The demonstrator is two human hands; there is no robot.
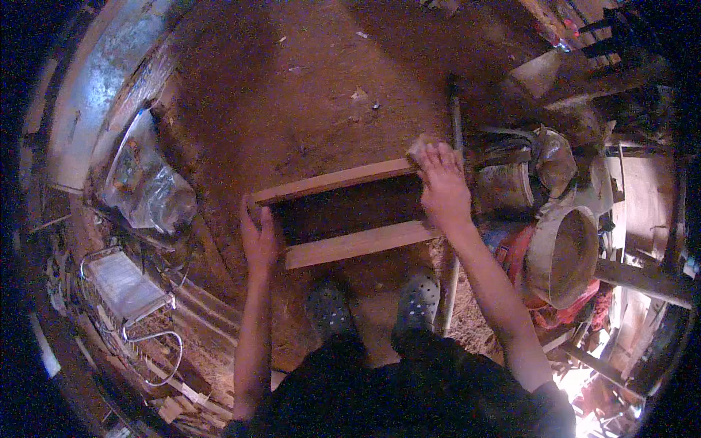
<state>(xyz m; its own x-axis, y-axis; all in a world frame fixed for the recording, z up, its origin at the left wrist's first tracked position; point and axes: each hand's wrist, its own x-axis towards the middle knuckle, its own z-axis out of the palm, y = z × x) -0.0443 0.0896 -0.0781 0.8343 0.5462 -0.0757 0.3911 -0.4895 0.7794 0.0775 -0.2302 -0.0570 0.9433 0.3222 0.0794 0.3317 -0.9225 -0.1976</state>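
Reddish dirt floor (pixel 292 87) lies under the open wooden frame (pixel 343 215) at my feet, my left hand (pixel 259 237) gripping its left end to steady it while my right hand (pixel 442 186) presses what looks like a sanding block (pixel 420 148) onto its far right corner.

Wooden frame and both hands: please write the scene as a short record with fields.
object: wooden frame, two pale boards with a dark gap between them, on the dirt floor
left hand: grips the frame's left end
right hand: rests on the right end, pressing a small pale block
feet: grey perforated clogs just below the frame
right side: metal buckets
left side: clear plastic bag, wire rack
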